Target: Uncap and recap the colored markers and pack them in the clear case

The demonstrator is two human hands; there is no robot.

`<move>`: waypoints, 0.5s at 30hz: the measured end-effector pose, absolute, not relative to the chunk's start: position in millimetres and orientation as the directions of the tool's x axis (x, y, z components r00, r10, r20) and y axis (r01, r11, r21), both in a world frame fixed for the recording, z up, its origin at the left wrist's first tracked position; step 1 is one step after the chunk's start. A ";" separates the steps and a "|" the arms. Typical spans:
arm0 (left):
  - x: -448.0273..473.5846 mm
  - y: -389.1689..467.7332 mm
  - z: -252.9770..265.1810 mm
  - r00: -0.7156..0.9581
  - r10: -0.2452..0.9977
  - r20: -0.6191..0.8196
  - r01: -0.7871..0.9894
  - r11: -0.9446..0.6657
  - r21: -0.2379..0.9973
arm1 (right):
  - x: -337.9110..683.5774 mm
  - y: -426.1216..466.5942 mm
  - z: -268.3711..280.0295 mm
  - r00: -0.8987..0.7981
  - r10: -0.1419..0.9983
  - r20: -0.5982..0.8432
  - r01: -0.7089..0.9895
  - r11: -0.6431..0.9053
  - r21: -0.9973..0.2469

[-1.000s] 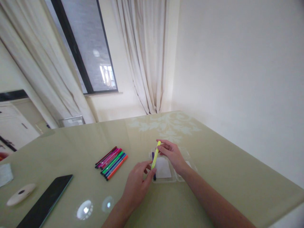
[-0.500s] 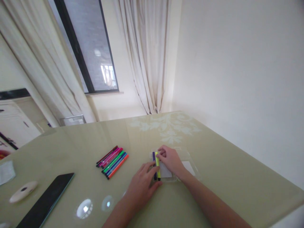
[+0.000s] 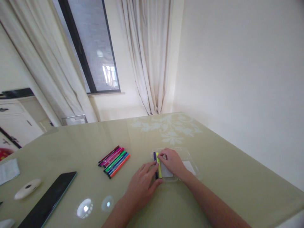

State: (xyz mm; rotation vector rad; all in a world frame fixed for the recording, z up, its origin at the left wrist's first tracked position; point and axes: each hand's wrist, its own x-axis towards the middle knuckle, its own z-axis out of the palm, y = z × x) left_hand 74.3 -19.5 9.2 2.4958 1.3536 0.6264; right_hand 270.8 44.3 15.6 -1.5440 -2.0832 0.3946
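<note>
A clear plastic case lies opened flat on the table, with a white card in its left part and another white card in its right part. A dark purple marker lies along the left side of the case, with a yellow marker right beside it. My left hand reaches across the purple marker, with the index finger on the yellow one and the thumb by its lower end. My right hand has its fingers curled and closed at the yellow marker's upper end.
Several coloured markers lie in a row left of my hands. Farther left are a black tablet-like device, a white oval object and a folded tissue. The glossy table reaches toward a wall and curtains.
The yellow marker's lower end has shifted slightly up and right in view. Both hands keep nearly the same place; the view has turned a little to the left.
</note>
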 end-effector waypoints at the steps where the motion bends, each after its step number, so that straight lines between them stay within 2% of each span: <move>1: 68.0 -15.3 11.5 0.424 0.863 0.275 0.778 -0.503 0.376 | 271.8 45.0 15.3 -0.215 0.947 0.239 0.797 0.312 -0.517; 3: 50.4 -6.2 16.2 0.222 0.921 0.320 0.903 -0.318 0.289 | 273.9 46.8 14.7 -0.203 0.944 0.259 0.791 0.314 -0.525; 5: 30.0 1.4 19.1 0.036 0.927 0.374 0.985 -0.095 0.143 | 275.7 48.2 14.3 -0.197 0.940 0.278 0.781 0.322 -0.535; 7: 12.9 5.8 18.8 -0.056 0.923 0.382 0.998 0.039 0.052 | 276.7 48.8 14.2 -0.191 0.934 0.301 0.769 0.333 -0.546; 10: 2.0 8.8 12.6 -0.052 0.943 0.329 0.998 0.037 0.051 | 276.7 48.3 14.3 -0.176 0.929 0.325 0.751 0.340 -0.566; 15: 9.7 13.5 -1.2 0.038 0.966 0.255 0.967 -0.100 0.236 | 275.3 46.5 15.2 -0.189 0.917 0.350 0.731 0.370 -0.573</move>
